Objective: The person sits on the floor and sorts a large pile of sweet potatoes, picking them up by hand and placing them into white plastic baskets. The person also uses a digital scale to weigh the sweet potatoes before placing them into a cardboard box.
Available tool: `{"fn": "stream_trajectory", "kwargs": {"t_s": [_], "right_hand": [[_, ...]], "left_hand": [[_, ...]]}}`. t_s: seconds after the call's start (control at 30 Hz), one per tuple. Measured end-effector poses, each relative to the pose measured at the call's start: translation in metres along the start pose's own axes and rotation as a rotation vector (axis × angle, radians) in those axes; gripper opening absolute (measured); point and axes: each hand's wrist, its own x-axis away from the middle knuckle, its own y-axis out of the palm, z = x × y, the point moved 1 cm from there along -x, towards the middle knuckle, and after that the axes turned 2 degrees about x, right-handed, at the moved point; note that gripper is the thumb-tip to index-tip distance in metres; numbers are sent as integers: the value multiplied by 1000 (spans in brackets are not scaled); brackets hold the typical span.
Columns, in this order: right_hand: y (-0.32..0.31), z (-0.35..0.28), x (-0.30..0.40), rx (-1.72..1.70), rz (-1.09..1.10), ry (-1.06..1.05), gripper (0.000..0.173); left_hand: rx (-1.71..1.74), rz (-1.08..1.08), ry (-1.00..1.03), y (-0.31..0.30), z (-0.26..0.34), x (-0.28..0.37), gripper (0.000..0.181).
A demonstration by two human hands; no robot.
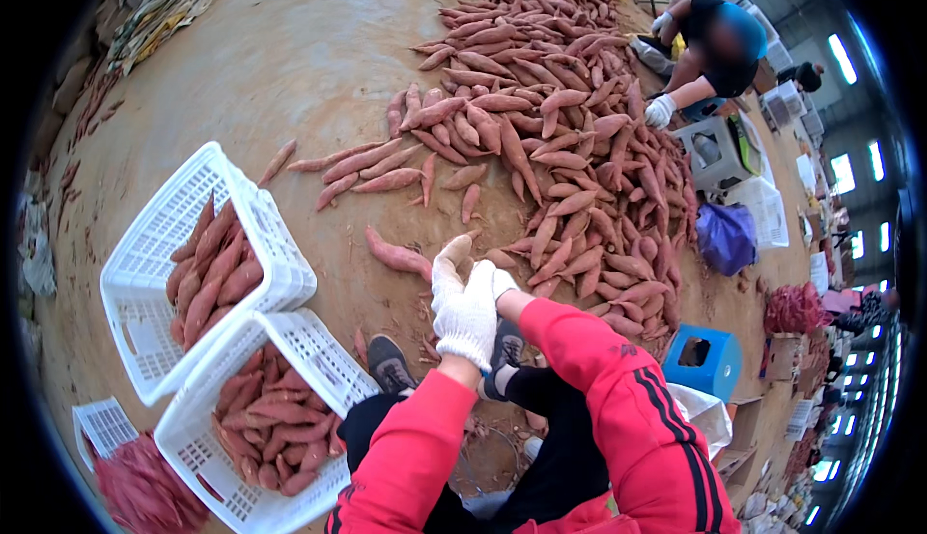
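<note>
Both my hands wear white knit gloves and meet in front of me, above the floor beside the sweet potato pile (579, 172). My left hand (463, 309) reaches forward, its glove fingers stained brown. Partly hidden behind it, my right hand (500, 282) is turned in towards it. Whether a sweet potato is between them cannot be made out. A curved sweet potato (395, 253) lies just left of my fingertips. On my left, two white plastic crates, a farther one (119, 295) and a nearer one (185, 454), hold sweet potatoes.
A co-worker (717, 49) in white gloves bends over the pile's right side. Blue plastic stool (702, 362), purple bag (726, 238) and grey stool (706, 150) stand right. Red mesh sacking (148, 487) lies at lower left. My shoes (391, 364) are close below my hands.
</note>
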Motion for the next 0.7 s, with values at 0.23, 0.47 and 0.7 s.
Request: {"fn": "stream_trajectory", "kwargs": {"t_s": [0.23,0.47,0.7], "right_hand": [[41,-18,-107,-113,68,4,65],[52,-30,-157,-427,-260,-47,52],[-32,-23,-34,-1240,-42,-247,80]], "left_hand": [[-21,54,30,-7,47,-43,34],[64,133,-58,-50,30,-86,44],[-174,188,-372,-63,-2,-102,53]]}}
